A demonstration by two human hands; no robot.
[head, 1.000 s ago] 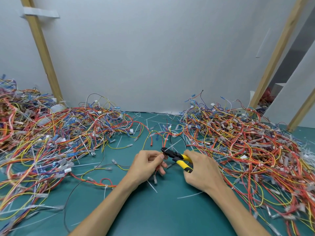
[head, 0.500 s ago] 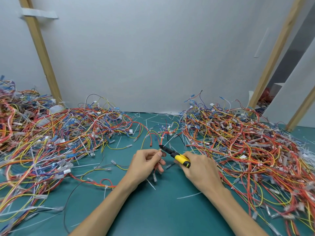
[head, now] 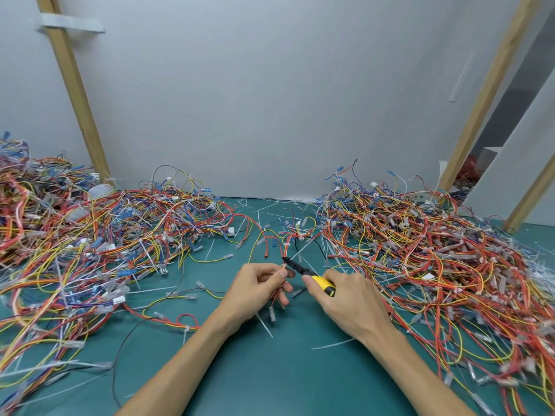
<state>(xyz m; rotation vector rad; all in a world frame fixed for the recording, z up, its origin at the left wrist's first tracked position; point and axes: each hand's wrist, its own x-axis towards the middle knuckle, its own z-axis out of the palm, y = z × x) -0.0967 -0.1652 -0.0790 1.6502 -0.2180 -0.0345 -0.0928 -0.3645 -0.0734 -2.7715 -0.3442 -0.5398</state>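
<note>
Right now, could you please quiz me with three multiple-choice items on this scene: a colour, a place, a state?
1. The flat table mat is: A) white B) teal C) black
2. The black tips of the yellow-handled cutters sit: A) at the thin red wire bundle pinched by the left hand B) on the mat C) clear of any wire
3. The right hand is: A) lying flat B) gripping the cutters C) empty
Answers: 1B, bare teal mat shows between the arms; 2A, the tips meet the bundle at the left fingers; 3B, its fingers curl round the yellow handle.
</note>
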